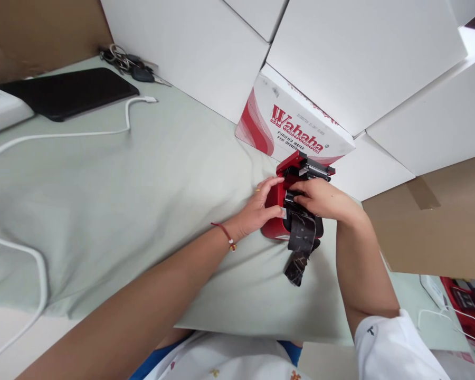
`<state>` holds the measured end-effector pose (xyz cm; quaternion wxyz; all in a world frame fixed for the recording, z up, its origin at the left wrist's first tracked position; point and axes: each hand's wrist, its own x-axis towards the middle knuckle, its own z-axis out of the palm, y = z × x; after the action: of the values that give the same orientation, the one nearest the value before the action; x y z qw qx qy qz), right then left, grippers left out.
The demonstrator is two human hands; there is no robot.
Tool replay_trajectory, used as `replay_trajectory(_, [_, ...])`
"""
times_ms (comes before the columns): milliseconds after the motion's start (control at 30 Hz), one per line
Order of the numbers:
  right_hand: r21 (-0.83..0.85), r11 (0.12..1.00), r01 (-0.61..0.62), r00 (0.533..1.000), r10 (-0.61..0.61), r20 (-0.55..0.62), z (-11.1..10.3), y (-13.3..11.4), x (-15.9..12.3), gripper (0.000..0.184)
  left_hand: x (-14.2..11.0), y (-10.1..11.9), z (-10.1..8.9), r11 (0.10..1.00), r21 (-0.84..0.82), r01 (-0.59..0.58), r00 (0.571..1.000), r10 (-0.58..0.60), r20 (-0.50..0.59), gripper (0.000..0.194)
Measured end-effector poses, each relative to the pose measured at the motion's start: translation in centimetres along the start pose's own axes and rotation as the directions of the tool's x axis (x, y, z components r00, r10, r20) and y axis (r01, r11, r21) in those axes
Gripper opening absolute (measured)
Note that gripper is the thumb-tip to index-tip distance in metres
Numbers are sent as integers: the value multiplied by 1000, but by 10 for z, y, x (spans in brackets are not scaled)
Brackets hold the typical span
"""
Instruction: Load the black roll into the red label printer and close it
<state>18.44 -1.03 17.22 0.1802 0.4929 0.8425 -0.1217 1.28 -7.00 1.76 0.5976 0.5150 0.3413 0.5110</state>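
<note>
Left hand [260, 209] grips the red device [276, 227]; right hand [323, 198] reaches inside, its hold unclear

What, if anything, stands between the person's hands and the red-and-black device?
Nothing visible: the left hand is against the side of the red-and-black device, and the right hand has its fingers inside. The dark strip hangs out toward the person; the Wahaha carton stands behind.
</note>
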Motion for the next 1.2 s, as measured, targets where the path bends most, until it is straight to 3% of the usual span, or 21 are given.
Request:
replay_trajectory(67, [13, 1000, 2, 1000, -2, -15, 1, 0, 1, 45, 0, 1, 0, 1000, 1, 5, 1000, -5, -1, 94])
replay_trajectory(267, [177, 983, 41, 978, -3, -210, 15, 11, -12, 42, 0, 0, 0, 1000, -16, -12, 1000, 12, 3, 90])
replay_trajectory(367, [219, 973, 73, 972, -20, -236, 22, 15, -13, 44, 0, -1, -1, 999, -39, -11, 1000, 12, 16, 90])
replay_trajectory(500, [78, 996, 46, 995, -39, -87, 26, 10, -3, 45, 0, -2, -1, 999, -49, 8, 1000, -7, 19, 91])
replay_trajectory(667, [-163, 987, -12, 996, 27, 89, 19, -1, 1, 40, 1, 1, 0, 999, -48, 14, 1000, -13, 15, 95])
replay_trajectory(933, [-146, 989, 10, 993, 8, 118, 15, 7, 1, 48, 2, 1, 1, 999, -37, -13, 1000, 13, 10, 89])
replay_trajectory(1033, [28, 998, 59, 998, -58, -24, 19, 12, -8, 44, 2, -2, 1, 999, -27, -23, 1000, 23, -1, 87])
replay_trajectory(1100, [203, 973, 112, 964, -57, -260, 21, 16, -21, 35, 3, -5, 1, 999, -31, -20, 1000, 20, 9, 88])
replay_trajectory(1133, [274, 952, 139, 911, -14, -412, 22, 18, -27, 33, 3, -6, 1, 999, -34, -21, 1000, 22, 16, 90])
replay_trajectory(1200, [304, 938, 169, 721, 92, -687, 24, 22, -35, 38, 2, -8, 0, 998, -44, -33, 999, 34, 28, 91])
